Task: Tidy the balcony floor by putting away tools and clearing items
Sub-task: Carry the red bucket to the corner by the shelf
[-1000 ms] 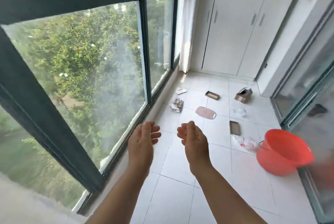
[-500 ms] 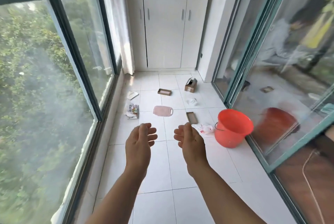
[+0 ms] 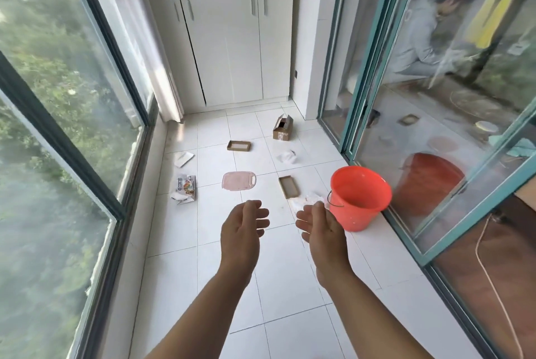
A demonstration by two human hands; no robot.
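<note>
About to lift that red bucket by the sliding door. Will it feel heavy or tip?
The red bucket looks like thin plastic with nothing visible inside, so probably light. Its base is narrower than its rim, so a sideways push might tip it. The wire handle hangs loose, so it may swing when lifted.

Bright daylight, pouring in through the window left of the fingers. Hazy glare over that glass, foliage beyond soft and washed out. Strong reflections on the sliding glass door right of the fingers. Faint, soft shadows on the white floor tiles. Wide-angle bowing at the edges.
</note>
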